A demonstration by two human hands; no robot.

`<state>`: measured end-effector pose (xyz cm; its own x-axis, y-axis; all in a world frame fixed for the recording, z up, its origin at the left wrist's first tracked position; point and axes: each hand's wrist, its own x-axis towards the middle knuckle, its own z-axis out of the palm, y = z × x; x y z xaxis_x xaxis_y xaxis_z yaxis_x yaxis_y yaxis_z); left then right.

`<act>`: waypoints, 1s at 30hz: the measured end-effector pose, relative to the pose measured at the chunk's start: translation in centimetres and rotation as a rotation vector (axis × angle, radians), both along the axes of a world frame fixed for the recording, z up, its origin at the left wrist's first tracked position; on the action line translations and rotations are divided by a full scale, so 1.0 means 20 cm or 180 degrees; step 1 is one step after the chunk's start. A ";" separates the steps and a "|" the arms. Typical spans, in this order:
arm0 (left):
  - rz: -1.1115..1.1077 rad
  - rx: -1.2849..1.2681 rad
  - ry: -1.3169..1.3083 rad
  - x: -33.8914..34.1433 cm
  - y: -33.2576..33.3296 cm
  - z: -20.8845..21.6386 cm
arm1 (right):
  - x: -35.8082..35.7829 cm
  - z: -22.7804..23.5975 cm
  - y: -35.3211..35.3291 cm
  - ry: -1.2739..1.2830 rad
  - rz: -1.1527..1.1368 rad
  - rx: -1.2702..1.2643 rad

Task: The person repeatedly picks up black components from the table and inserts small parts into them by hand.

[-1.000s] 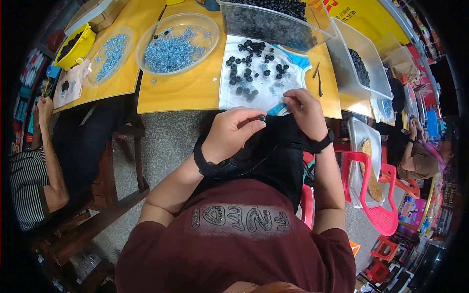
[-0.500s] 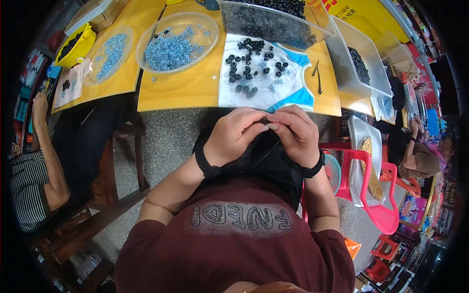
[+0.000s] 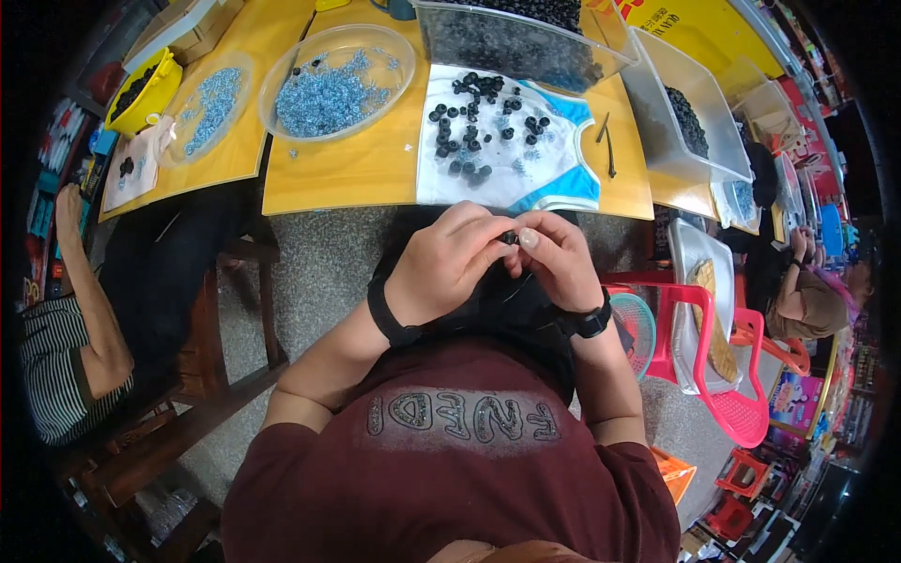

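Just past the table's front edge, over my lap, my left hand (image 3: 439,266) pinches a small round black part (image 3: 510,237) between thumb and fingertips. My right hand (image 3: 565,266) is closed right beside it, thumb and fingertips meeting the left ones; whatever its fingers hold is hidden. Beyond both hands a white cloth with blue trim (image 3: 563,190) lies on the yellow table (image 3: 338,178). Several loose black parts (image 3: 469,169) and small clear-blue pieces (image 3: 526,161) are scattered over the cloth.
A round clear tray of blue pieces (image 3: 338,98) stands at left; clear bins of black parts (image 3: 511,52) (image 3: 690,122) stand behind and right. Two thin dark sticks (image 3: 611,155) lie beside the cloth. A pink chair (image 3: 699,305) is at my right. Other people sit left (image 3: 70,357) and right (image 3: 807,300).
My right hand has turned and drawn slightly left, its thumb now uppermost. The black part shows more plainly between my fingertips. My left hand has barely shifted.
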<state>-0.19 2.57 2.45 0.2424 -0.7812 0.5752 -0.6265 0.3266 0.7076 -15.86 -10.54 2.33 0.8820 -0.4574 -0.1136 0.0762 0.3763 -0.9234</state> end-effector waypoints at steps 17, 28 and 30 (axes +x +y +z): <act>-0.0270 -0.0046 -0.0255 -0.02 -0.01 -0.02 | -0.02 -0.14 0.09 -0.0103 -0.0162 0.0740; -0.0139 0.0098 0.0026 -0.01 0.00 -0.01 | 0.00 0.01 0.12 0.0034 -0.0390 0.0523; -0.0071 0.0113 -0.0038 0.00 0.00 -0.01 | 0.00 0.02 0.11 0.0014 -0.0668 -0.0093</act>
<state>-0.18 2.61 2.16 0.2180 -0.8063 0.5499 -0.6278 0.3155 0.7116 -15.90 -8.39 2.68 0.7666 -0.6341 -0.1013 0.1459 0.3257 -0.9341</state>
